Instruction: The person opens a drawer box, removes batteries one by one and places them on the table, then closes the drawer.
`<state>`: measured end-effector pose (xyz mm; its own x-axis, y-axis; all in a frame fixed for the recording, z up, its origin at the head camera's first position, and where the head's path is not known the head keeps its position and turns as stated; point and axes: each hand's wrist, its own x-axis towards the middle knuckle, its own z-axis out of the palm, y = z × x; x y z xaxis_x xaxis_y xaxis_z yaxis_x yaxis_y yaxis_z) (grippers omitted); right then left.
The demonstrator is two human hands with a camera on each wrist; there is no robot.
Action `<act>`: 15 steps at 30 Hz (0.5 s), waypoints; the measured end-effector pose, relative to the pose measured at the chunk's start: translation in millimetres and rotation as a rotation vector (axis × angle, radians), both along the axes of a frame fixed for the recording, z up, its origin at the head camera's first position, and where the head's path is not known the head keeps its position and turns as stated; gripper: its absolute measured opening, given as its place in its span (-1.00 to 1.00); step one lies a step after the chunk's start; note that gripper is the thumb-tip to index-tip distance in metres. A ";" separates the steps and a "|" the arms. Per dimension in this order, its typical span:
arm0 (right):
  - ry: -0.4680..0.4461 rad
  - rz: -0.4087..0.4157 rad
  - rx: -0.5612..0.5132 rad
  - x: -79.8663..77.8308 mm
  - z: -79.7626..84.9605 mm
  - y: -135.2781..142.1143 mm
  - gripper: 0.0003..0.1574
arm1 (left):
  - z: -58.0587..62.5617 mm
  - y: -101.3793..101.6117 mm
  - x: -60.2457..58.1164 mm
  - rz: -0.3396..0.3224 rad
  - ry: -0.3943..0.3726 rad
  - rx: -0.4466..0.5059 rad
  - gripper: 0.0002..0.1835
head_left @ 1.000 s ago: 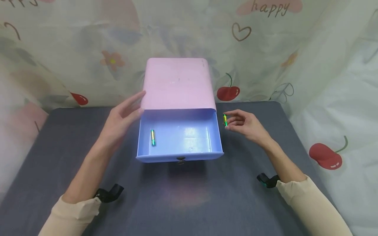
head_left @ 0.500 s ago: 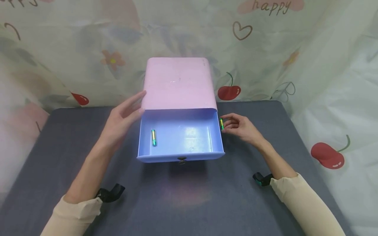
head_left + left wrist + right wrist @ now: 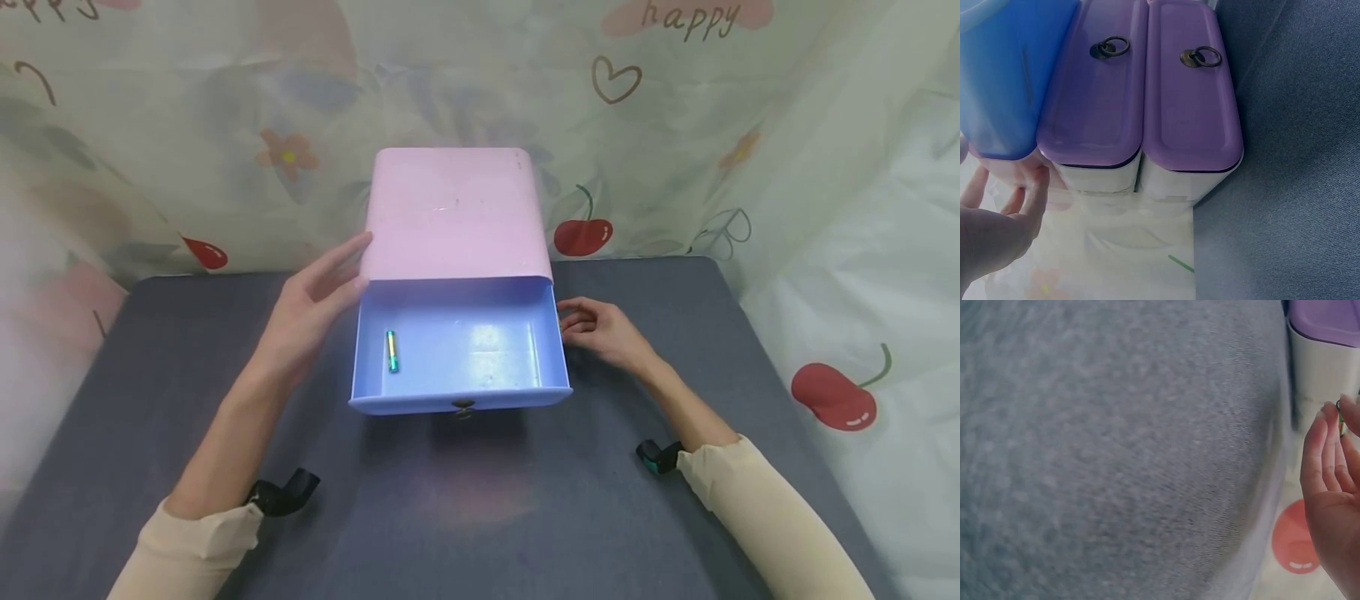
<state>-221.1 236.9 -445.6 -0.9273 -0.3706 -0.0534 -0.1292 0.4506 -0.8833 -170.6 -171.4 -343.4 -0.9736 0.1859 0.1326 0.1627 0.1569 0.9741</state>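
A pink drawer cabinet (image 3: 457, 212) stands at the back of the table with its blue top drawer (image 3: 465, 400) pulled out. One green-and-gold battery (image 3: 392, 351) lies at the left inside that drawer. My left hand (image 3: 311, 308) rests on the cabinet's left side with its fingers extended. At the drawer's right wall, on its outer side, my right hand (image 3: 603, 333) pinches a second battery (image 3: 1341, 419) between thumb and fingers. From the head that battery is almost wholly hidden; its green-gold edge shows in the right wrist view.
Two closed purple drawers (image 3: 1191, 94) with ring pulls sit below the blue one. A grey cloth-covered table (image 3: 480, 517) spreads around the cabinet. Behind and to the right hangs a pale printed curtain (image 3: 457, 75).
My right hand has moved left and slightly toward me with its battery, from beside the cabinet to right at the drawer's side wall. The left hand stays in place.
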 end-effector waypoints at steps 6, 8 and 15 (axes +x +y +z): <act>0.005 -0.002 0.043 -0.5 -5.1 -1.3 -0.45 | -0.1 0.3 0.1 0.001 -0.002 0.004 -0.42; 0.011 -0.006 0.069 -0.9 -7.4 -1.3 -0.46 | -0.1 0.6 0.2 0.002 -0.004 0.007 -0.43; 0.038 -0.001 0.154 -3.0 -13.5 -1.5 -0.46 | 1.4 1.2 1.2 0.007 -0.004 0.001 -0.43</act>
